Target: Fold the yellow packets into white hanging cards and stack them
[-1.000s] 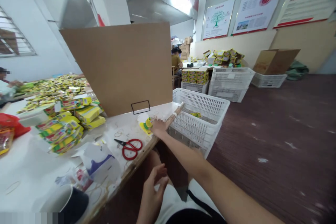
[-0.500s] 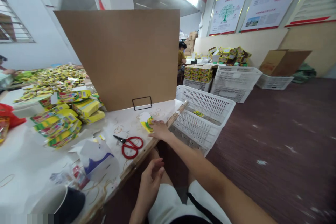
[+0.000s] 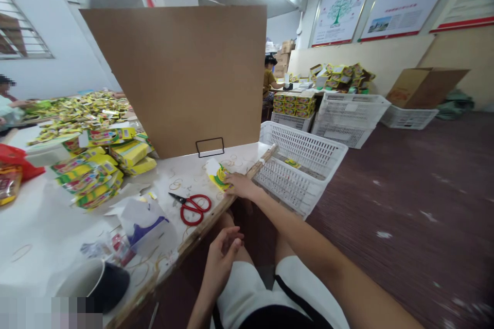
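At the table's edge, my right hand (image 3: pixel 241 186) has its fingers on a small yellow-and-green carton (image 3: pixel 219 176) with a white flap, gripping its near side. Part of the carton is hidden by the fingers. My left hand (image 3: pixel 224 252) hovers over my lap, loosely curled, thumb apart from the fingers, with nothing in it. A pair of red-handled scissors (image 3: pixel 196 209) lies on the white table (image 3: pixel 164 177) to the left of the carton. Loose rubber bands are scattered around them.
A brown cardboard sheet (image 3: pixel 185 82) stands upright on the table behind a black wire stand (image 3: pixel 210 147). Yellow cartons (image 3: pixel 94 177) are piled at left, near a dark cup (image 3: pixel 110 285). White plastic crates (image 3: pixel 304 146) stand beyond the table's right edge. Other people sit farther back.
The carton under my right hand has turned slightly, showing more of its yellow-green printed face. My left hand has stayed over my lap. The whole view has shifted a little.
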The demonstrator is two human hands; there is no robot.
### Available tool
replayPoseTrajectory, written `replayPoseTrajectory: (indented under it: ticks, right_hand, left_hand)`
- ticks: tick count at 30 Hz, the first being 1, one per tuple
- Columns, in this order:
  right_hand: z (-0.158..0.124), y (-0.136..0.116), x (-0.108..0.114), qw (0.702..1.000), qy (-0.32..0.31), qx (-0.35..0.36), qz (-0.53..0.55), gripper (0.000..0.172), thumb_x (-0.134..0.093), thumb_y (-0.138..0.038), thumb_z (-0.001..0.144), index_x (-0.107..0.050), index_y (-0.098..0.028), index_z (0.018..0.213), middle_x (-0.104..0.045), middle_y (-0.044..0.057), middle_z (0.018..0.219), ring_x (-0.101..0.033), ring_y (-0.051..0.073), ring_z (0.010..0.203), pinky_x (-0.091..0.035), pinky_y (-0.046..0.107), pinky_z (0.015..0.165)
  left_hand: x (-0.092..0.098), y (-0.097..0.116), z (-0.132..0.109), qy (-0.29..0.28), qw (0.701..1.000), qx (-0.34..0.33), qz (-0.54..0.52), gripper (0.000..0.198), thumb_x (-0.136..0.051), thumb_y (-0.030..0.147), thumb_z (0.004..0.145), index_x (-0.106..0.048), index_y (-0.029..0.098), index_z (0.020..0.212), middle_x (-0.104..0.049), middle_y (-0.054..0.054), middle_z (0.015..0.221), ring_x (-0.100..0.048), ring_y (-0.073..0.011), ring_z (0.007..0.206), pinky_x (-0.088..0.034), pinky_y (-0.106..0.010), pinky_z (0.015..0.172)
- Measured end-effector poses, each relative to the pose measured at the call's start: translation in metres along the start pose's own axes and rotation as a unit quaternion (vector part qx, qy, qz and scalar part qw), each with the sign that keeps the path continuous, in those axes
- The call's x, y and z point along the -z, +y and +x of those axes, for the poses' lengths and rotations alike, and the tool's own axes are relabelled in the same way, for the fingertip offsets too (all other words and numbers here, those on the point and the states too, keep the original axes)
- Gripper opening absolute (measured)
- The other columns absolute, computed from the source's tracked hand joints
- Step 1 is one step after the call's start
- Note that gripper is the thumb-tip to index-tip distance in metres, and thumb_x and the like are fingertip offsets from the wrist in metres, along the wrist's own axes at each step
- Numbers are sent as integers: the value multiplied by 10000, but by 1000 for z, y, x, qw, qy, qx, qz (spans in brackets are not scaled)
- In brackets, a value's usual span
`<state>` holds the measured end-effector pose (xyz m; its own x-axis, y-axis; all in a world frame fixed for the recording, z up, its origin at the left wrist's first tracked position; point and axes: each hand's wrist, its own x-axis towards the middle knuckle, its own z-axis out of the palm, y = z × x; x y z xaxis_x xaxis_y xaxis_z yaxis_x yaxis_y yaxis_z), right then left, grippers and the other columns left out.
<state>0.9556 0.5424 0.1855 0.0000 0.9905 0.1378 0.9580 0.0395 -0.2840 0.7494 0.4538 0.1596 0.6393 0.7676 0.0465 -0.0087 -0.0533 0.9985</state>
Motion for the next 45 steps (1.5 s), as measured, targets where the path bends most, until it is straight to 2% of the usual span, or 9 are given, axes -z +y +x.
replayPoseTrajectory:
  ticks: [3, 11, 16, 20, 25, 30, 34, 41, 45]
  right_hand:
    - [-1, -11, -2, 1000, 23, -14, -8, 497, -724, -380, 707, -633, -135, 1130, -552, 129, 1286, -477, 282, 1193, -338, 340, 1014]
    - [-6, -22, 16, 995, 87, -44, 11, 207, -523, -253, 887, -691, -140, 842, -694, 119, 921, -620, 235, 942, -449, 310, 856]
    - [-84, -54, 18, 970, 238, -26, 40, 301, -348, -231, 964, -633, -137, 971, -647, 128, 1046, -563, 203, 1008, -420, 348, 915]
    - [-159, -88, -7, 917, 352, 123, 143, 107, -529, -148, 873, -629, -177, 897, -683, 77, 894, -597, 185, 840, -473, 335, 761]
    - [-194, -101, -15, 907, 323, 117, 243, 79, -587, -176, 844, -632, -186, 907, -673, 64, 907, -599, 181, 864, -481, 332, 766]
    - [-182, -86, -8, 865, 290, -103, 396, 316, -563, -324, 857, -608, -165, 1127, -626, 120, 1127, -573, 238, 1047, -464, 404, 907]
    - [-175, -83, -10, 823, 184, -153, 515, 383, -583, -419, 832, -628, -148, 1099, -675, 94, 978, -624, 225, 896, -508, 360, 801]
    - [-183, -77, -21, 825, 255, -186, 468, 184, -615, -362, 802, -635, -190, 739, -615, 46, 729, -547, 194, 702, -472, 332, 639]
    - [-178, -73, -27, 813, 253, -185, 491, 114, -640, -324, 781, -621, -213, 802, -637, 44, 782, -579, 210, 740, -481, 354, 677]
  left_hand:
    - [-2, 1, -1, -2, 1000, 0, -6, 340, -613, 404, 790, -616, 145, 1010, -696, -115, 926, -663, -230, 849, -503, -379, 814]
    - [1, 1, -3, 10, 999, 2, -37, 367, -652, 418, 763, -639, 124, 982, -704, -123, 902, -669, -237, 830, -504, -378, 811]
    - [4, -1, 3, 73, 970, 44, -226, 517, -620, 508, 769, -604, 126, 1117, -677, -173, 1087, -654, -264, 978, -469, -420, 919]
    - [-1, 5, 4, 63, 927, 54, -365, 562, -546, 569, 793, -610, 144, 1155, -642, -173, 1175, -596, -294, 1099, -453, -446, 945]
    - [-13, 12, -1, 29, 932, 61, -356, 367, -648, 416, 774, -696, 146, 1017, -702, -132, 1058, -636, -279, 1012, -497, -381, 881]
    - [-19, 11, -7, 1, 935, 76, -347, 321, -692, 379, 747, -711, 147, 968, -735, -97, 908, -666, -252, 904, -524, -332, 792]
    - [-20, 7, -7, 6, 952, 64, -300, 325, -676, 377, 765, -685, 147, 994, -732, -74, 862, -673, -218, 838, -523, -300, 744]
    - [-30, 8, -9, 32, 982, 37, -182, 378, -628, 458, 776, -656, 126, 956, -717, -77, 865, -666, -228, 839, -531, -299, 723]
    - [-20, 13, -8, 61, 997, -10, -54, 452, -652, 398, 761, -576, 158, 1136, -610, -136, 1175, -633, -258, 999, -531, -328, 788]
